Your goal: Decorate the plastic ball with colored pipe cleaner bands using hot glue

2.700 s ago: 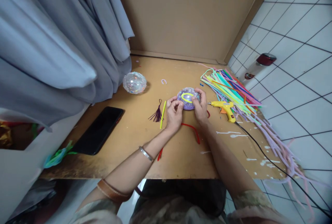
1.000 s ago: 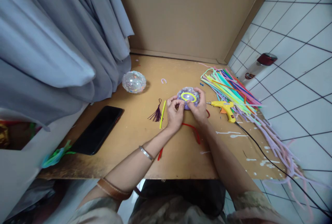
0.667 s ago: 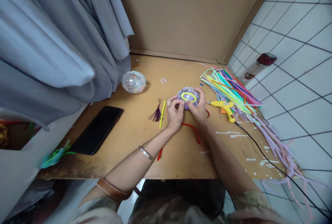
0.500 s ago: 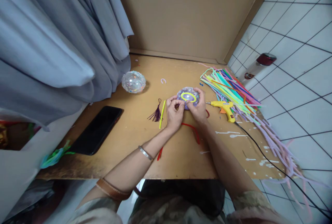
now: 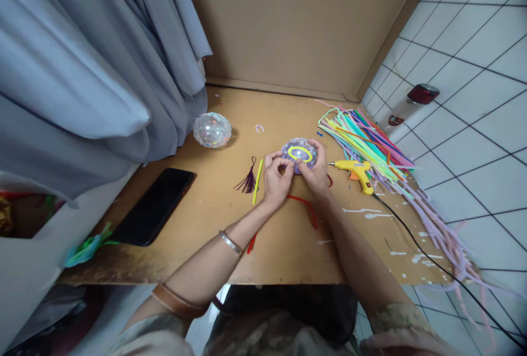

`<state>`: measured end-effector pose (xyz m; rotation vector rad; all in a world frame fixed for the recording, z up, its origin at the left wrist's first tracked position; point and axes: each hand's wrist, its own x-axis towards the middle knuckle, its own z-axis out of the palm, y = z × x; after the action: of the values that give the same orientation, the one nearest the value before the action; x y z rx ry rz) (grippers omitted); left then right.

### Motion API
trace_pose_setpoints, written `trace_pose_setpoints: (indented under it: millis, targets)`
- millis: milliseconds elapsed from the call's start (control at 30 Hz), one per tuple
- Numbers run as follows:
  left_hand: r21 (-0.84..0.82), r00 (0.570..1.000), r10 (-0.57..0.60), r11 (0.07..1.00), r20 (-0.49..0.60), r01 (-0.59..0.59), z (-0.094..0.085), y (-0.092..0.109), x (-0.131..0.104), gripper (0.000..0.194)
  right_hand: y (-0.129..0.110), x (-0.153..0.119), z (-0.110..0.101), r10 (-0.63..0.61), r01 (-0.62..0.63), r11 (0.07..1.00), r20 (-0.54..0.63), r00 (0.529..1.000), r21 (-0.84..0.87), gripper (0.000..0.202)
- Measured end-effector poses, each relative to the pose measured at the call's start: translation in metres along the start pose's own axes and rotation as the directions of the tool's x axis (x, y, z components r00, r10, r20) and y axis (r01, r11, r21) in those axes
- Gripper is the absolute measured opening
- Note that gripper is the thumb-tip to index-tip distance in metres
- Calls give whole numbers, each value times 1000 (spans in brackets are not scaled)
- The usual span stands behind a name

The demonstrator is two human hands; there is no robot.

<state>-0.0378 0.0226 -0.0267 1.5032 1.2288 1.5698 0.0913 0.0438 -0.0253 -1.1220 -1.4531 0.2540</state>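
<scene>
Both hands grip a purple, speckled round ornament (image 5: 293, 146) above the table, with a bright yellow oval ring (image 5: 308, 159) lying against its upper face. My left hand (image 5: 276, 177) pinches its lower left edge, thumb and index finger meeting near the rim. On the other side, my right hand (image 5: 316, 172) wraps around the right edge, its thumb pressed by the bottom of the ring. Fingers hide the ornament's lower part. A yellow strip (image 5: 258, 181) and a dark purple tassel (image 5: 248, 180) lie left of my left hand. Beneath the wrists runs a red fuzzy strip (image 5: 308, 205).
A yellow glue gun (image 5: 354, 169) lies to the right, its black cord (image 5: 405, 224) trailing off the table. Behind it spreads a bundle of coloured pipe cleaners (image 5: 362, 142) beside a bottle (image 5: 405, 109). A clear ball (image 5: 212, 129) and a black phone (image 5: 154, 207) are at left.
The ornament and both hands have shifted very slightly to the right. The grip looks the same, and the things on the table have stayed put.
</scene>
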Motion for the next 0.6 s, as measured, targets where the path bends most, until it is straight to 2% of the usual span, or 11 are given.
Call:
trace_pose_setpoints:
  millis: [333,600]
  targets:
    - [45,999,28,999,35,-29,-4,7,1,11,-1,0,-1,9,-9,1000,18,1000,12,51]
    - [63,999,34,997,10,-35,-3,3,4,10,0,-1,1,-26,27,999,4,1000,-19,51]
